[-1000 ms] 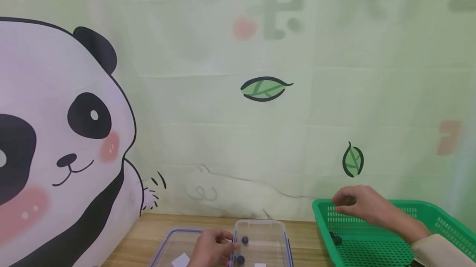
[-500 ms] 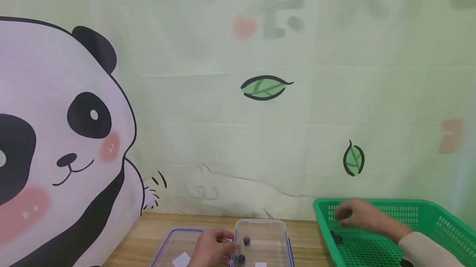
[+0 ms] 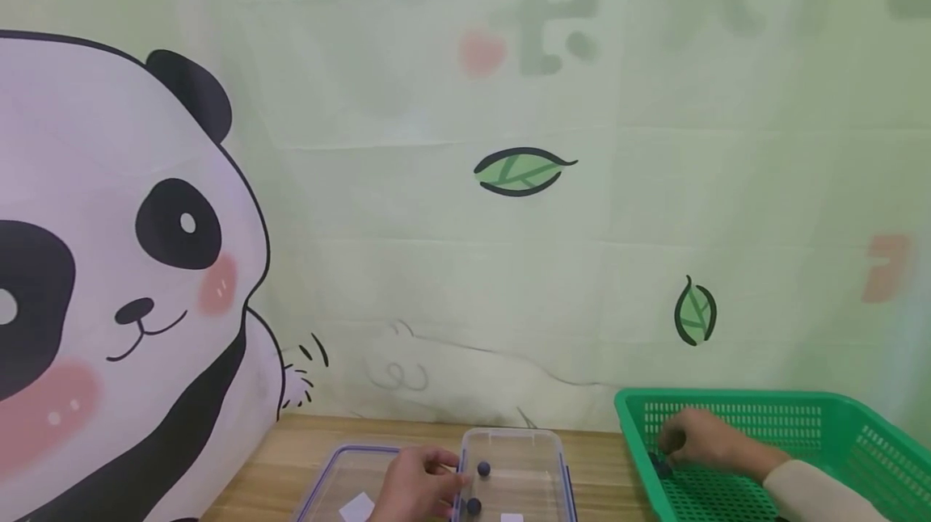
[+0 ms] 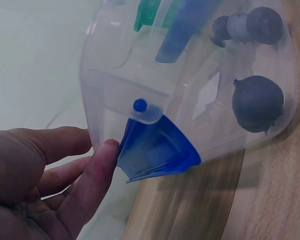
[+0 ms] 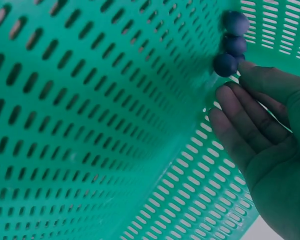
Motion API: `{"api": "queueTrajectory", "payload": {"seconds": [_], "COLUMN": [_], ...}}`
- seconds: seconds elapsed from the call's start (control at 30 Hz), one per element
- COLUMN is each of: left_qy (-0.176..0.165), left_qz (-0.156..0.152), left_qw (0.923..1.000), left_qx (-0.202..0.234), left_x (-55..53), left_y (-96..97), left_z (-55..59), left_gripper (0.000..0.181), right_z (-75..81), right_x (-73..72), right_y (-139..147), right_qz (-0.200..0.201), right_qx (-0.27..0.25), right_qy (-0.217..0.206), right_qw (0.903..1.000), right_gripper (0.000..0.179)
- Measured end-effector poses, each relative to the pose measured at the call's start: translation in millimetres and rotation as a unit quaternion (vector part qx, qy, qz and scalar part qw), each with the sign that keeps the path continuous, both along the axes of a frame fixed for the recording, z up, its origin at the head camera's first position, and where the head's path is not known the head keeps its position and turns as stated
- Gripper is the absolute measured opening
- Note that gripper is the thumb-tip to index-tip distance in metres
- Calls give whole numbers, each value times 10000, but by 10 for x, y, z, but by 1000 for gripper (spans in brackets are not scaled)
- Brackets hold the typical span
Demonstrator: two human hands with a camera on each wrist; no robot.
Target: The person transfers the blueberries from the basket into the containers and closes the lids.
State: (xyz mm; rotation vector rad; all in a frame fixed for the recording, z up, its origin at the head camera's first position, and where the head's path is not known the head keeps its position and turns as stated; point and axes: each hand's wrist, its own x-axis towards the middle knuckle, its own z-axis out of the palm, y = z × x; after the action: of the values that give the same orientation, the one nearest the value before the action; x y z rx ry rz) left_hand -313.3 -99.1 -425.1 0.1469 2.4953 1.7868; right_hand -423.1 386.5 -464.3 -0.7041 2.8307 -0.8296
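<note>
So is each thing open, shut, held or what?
Clear box: open
Blue clip: unfastened, sticking out
Blue-edged clear piece: beside the box, maybe its lid
Green basket: open
Dark balls: loose in box and basket
Left hand: gripping the box's edge
Right hand: in the basket, at the balls, grip unclear

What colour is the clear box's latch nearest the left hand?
Blue; the latch shows best in the left wrist view.
</note>
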Motion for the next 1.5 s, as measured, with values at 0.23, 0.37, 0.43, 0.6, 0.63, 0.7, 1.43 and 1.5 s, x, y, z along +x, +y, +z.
{"api": "queueTrajectory", "payload": {"seconds": [0.23,0.37,0.43,0.6,0.63,0.7,1.43,1.5], "left_qy": [34,47,19,14,22,46,101,71], "left_qz": [-45,-51,-42,-23,-22,-28,-19,-15], "left_qw": [10000,9999,9999,10000,10000,10000,9999,10000], "left_qx": [49,82,90,65,53,44,49,53], "left_x": [-8,-5,-3,0,0,2,-3,-7], "left_y": [-4,-6,-6,-6,-7,-8,-10,-8], "left_z": [-4,-9,-7,1,2,3,-16,-16], "left_gripper": [22,21,20,19,19,20,18,18], "right_z": [-55,-36,21,296,329,331,455,586], "right_x": [-49,-1,79,348,374,363,320,416], "right_y": [-10,-55,-113,-341,-366,-377,-283,-330], "right_qz": [31,42,17,-161,-173,-284,-153,-196], "right_qx": [-60,78,179,377,401,414,221,94], "right_qy": [-304,-165,-48,56,67,-12,373,342], "right_qw": [9995,9998,9998,9991,9990,9987,9989,9992], "right_gripper": [16,17,17,17,17,17,8,7]}}
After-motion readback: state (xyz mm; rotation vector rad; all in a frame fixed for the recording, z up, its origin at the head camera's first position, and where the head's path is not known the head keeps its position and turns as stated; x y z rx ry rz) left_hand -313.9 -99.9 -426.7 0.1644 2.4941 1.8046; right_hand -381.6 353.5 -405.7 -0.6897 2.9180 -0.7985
